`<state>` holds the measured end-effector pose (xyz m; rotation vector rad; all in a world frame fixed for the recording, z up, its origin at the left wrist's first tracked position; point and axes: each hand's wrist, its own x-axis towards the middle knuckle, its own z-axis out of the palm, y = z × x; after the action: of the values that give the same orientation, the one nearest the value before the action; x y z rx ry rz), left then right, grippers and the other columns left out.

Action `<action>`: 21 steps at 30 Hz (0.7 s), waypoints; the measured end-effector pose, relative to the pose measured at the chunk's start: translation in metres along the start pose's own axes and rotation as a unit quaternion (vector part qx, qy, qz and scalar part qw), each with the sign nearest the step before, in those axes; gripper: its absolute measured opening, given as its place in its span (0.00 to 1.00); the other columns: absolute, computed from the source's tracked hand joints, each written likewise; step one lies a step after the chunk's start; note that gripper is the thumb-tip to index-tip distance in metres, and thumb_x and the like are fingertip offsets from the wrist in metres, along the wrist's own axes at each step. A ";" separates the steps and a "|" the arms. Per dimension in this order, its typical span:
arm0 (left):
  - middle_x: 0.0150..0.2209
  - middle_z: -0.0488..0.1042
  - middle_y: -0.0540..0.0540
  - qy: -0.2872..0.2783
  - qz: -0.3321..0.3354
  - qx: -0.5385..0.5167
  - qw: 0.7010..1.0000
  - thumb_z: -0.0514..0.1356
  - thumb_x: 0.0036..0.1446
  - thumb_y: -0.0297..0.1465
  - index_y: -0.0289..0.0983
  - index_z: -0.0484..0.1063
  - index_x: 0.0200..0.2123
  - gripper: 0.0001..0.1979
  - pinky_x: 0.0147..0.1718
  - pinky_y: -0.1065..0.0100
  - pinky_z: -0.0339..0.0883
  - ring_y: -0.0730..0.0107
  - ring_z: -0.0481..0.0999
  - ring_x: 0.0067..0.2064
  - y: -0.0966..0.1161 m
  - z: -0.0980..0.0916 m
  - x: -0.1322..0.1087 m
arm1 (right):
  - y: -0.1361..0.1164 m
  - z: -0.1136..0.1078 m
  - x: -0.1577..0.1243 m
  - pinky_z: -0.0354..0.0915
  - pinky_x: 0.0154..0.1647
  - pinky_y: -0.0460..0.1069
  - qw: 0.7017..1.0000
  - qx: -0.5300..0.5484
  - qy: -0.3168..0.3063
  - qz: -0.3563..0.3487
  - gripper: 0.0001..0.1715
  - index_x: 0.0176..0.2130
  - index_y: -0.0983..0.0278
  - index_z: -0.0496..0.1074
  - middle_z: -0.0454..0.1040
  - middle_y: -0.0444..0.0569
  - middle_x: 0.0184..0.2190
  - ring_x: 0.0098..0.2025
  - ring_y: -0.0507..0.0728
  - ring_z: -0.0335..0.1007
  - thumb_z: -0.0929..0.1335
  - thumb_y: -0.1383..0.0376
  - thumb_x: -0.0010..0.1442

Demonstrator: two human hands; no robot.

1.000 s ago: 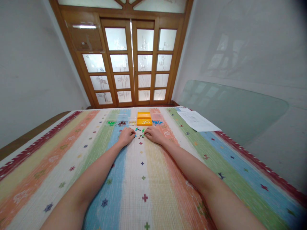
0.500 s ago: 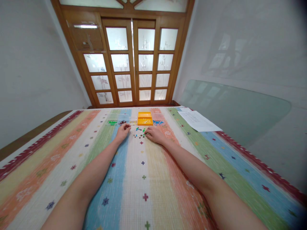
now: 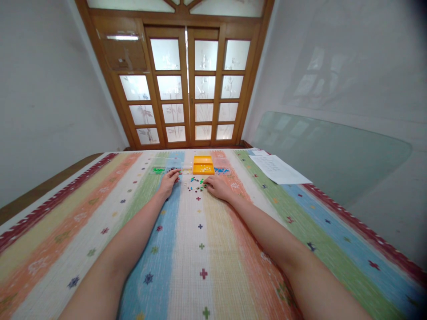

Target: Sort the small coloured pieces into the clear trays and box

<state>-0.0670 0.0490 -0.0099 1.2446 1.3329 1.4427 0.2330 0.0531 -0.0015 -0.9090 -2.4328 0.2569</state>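
Both my arms stretch far out over a striped cloth. A small heap of mixed coloured beads lies between my hands. My left hand is curled, its fingertips over the clear box of dark beads; what it holds is too small to make out. My right hand rests on the cloth just right of the heap, fingers bent toward it. Behind the heap stands a yellow tray with a few light beads, flanked by a clear box of green beads and one of blue beads.
A white printed sheet lies on the cloth at the right. A glass pane leans along the right wall. A wooden door with frosted panes stands behind the cloth. White walls close in on both sides.
My left hand has left the bead heap and moved forward and left to the box of dark beads. My right hand stays by the heap.
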 end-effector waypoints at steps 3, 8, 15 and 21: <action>0.51 0.81 0.42 -0.002 -0.008 -0.017 1.000 0.66 0.57 0.37 0.40 0.79 0.54 0.21 0.37 0.65 0.71 0.68 0.76 0.35 0.001 -0.001 0.000 | 0.001 0.001 0.000 0.66 0.55 0.53 1.000 -0.003 0.005 -0.003 0.14 0.50 0.63 0.79 0.79 0.54 0.49 0.52 0.60 0.72 0.68 0.73 0.67; 0.50 0.82 0.43 0.012 -0.022 -0.041 0.999 0.67 0.57 0.35 0.43 0.79 0.52 0.18 0.38 0.64 0.74 0.67 0.76 0.36 -0.001 -0.001 0.003 | 0.004 0.000 -0.001 0.66 0.54 0.53 1.000 -0.018 0.017 0.003 0.13 0.50 0.64 0.79 0.80 0.55 0.48 0.51 0.60 0.73 0.67 0.71 0.69; 0.45 0.80 0.44 0.052 -0.025 -0.021 0.998 0.66 0.59 0.42 0.46 0.78 0.47 0.13 0.40 0.58 0.75 0.60 0.79 0.41 -0.003 -0.007 0.007 | 0.015 0.004 -0.002 0.66 0.53 0.53 0.996 -0.051 0.054 0.055 0.12 0.49 0.64 0.79 0.80 0.54 0.47 0.50 0.60 0.73 0.68 0.71 0.68; 0.37 0.78 0.46 0.114 -0.037 -0.051 0.991 0.64 0.60 0.41 0.45 0.76 0.44 0.11 0.36 0.62 0.73 0.63 0.77 0.38 -0.002 -0.022 0.015 | 0.004 -0.002 -0.001 0.66 0.57 0.55 0.998 -0.060 0.026 0.023 0.12 0.51 0.64 0.79 0.79 0.56 0.49 0.53 0.61 0.72 0.67 0.66 0.72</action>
<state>-0.0920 0.0587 -0.0088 0.9774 1.4211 1.6164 0.2366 0.0553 -0.0019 -1.0130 -2.4024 0.1028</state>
